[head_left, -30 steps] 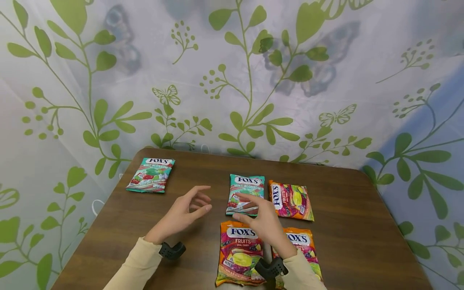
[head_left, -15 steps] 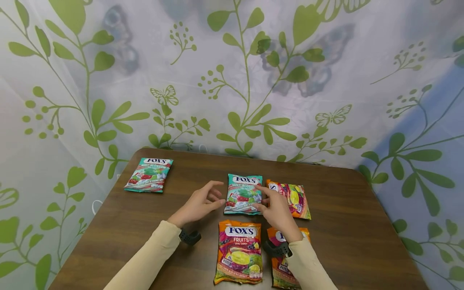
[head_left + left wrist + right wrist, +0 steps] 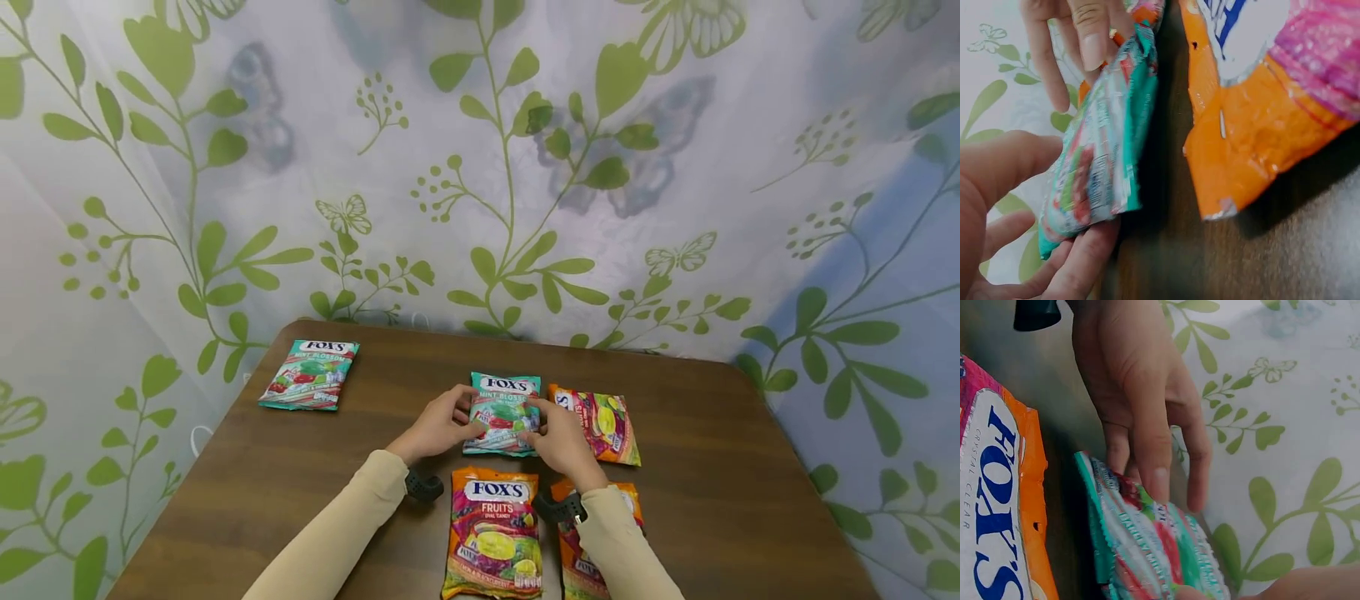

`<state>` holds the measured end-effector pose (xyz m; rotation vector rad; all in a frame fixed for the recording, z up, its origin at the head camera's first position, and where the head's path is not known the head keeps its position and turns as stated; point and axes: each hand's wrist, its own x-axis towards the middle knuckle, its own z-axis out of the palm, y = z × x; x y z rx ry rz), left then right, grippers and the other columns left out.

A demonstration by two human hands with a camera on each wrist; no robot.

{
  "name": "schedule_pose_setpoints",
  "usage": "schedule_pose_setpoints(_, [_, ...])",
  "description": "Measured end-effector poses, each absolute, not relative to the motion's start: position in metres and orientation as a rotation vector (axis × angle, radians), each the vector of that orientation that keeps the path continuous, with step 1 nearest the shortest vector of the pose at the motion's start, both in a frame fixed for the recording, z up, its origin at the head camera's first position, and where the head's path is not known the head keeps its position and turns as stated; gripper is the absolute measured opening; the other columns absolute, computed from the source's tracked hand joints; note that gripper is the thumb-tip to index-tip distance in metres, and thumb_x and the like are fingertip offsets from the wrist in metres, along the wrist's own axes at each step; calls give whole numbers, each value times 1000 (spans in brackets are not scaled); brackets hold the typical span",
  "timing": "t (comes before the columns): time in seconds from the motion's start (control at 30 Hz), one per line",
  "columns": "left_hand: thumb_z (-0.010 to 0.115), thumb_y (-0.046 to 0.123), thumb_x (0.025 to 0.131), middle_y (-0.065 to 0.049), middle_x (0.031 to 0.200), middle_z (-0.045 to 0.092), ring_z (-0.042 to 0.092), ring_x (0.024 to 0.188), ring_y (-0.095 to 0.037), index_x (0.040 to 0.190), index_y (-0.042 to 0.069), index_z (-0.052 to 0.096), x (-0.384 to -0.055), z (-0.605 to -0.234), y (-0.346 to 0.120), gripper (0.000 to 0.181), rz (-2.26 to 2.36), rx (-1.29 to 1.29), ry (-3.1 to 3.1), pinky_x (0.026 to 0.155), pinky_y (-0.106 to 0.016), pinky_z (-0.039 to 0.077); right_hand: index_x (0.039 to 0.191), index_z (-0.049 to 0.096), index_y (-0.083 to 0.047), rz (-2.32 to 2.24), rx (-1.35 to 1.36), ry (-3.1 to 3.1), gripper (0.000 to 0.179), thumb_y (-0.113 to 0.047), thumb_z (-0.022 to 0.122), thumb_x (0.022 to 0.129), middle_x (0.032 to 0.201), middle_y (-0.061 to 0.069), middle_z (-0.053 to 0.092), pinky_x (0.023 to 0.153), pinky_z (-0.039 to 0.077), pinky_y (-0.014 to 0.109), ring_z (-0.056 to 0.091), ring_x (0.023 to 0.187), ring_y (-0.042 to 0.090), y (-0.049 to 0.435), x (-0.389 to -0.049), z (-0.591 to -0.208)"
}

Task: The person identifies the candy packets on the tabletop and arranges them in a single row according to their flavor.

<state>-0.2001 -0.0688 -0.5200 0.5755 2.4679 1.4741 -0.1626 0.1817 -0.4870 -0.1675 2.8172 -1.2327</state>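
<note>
A teal FOX'S Mint Blossom candy bag lies between my two hands near the middle of the wooden table. My left hand grips its left side, thumb on the printed face and some fingers tucked beneath the edge, as the left wrist view shows. On the opposite side, my right hand holds the bag with its thumb over the front. Seen by the left wrist camera, the teal bag is tilted, its lower seam facing the viewer. In the right wrist view, the left thumb presses on the bag.
An orange FOX'S Fruits bag lies just in front, with another orange bag partly under the right forearm. A third orange bag is right of the hands. Another teal bag lies far left, before a leaf-patterned curtain.
Both hands have moved in toward the middle teal bag. The left came from the left, the right from over the bag to its right side, and both now grip it.
</note>
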Motion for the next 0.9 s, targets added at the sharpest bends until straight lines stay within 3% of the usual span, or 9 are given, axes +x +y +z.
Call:
schedule_pose_setpoints(0.13, [81,17,102,-18,129,59,62,107,-29,150,0,55,-197,-528,-66,57,1472,576,2465,95,-46,58,148,66,-1,-1293,-140,2785,54,-3,82,97,103,17,69,58,45,32,54,74,21,182,-161,-498])
schedule_pose_setpoints(0.37, [81,12,101,-16,127,63,63,101,-24,148,-1,57,-185,-541,-64,54,1513,586,2389,90,-39,61,148,65,1,-1377,-103,2682,58,-4,86,95,123,18,68,67,57,37,64,88,23,188,-152,-510])
schedule_pose_setpoints(0.73, [84,7,97,-15,123,61,63,100,-27,145,-3,60,-193,-537,-63,54,1518,628,2443,90,-42,61,151,62,-2,-1443,-98,2666,73,-2,94,85,132,22,64,67,56,40,63,89,25,193,-163,-509])
schedule_pose_setpoints(0.9, [84,7,97,-14,120,59,64,97,-25,145,-2,60,-198,-527,-64,55,1511,645,2469,87,-44,62,151,63,-4,-1435,-115,2693,75,-1,94,84,122,17,67,64,55,39,62,84,23,191,-168,-505])
